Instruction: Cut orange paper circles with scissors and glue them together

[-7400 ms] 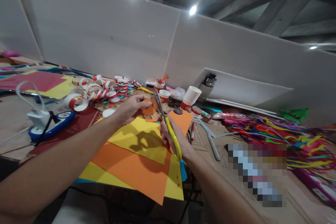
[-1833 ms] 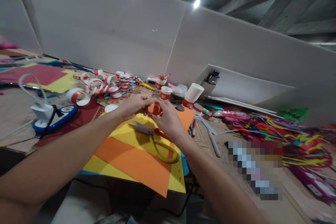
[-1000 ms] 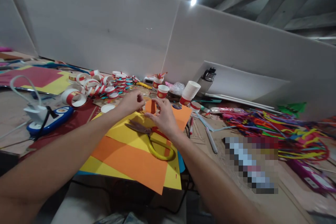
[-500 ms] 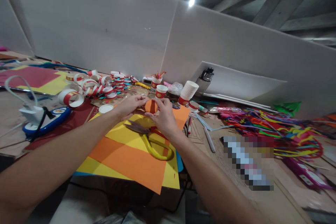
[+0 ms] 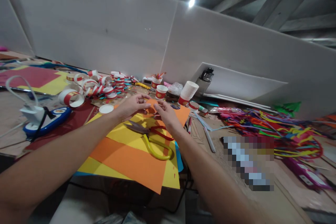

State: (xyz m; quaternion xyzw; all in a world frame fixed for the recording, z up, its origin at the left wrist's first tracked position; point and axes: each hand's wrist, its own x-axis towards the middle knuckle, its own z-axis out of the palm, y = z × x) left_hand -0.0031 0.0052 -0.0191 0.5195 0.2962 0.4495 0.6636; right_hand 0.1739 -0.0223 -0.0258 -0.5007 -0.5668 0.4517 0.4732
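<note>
My left hand (image 5: 132, 104) pinches a small orange paper piece (image 5: 151, 104) just above the far end of the stacked yellow and orange paper sheets (image 5: 131, 157). My right hand (image 5: 165, 113) is beside it, fingers stretched toward the piece and touching its edge, holding nothing. Scissors with yellow and red handles (image 5: 151, 138) lie on the sheets just below my hands, and neither hand touches them.
Several red-and-white paper rings (image 5: 90, 85) lie at the back left, near a white charger on a blue device (image 5: 43, 119). Paper cups (image 5: 187, 92) and a bottle (image 5: 206, 78) stand behind my hands. Colourful strips (image 5: 275, 129) are piled at right. White panels wall the table.
The scissors went from my right hand onto the sheets. Both hands held the orange piece upright half a second ago; it now sits lower and flatter, and my right hand has opened.
</note>
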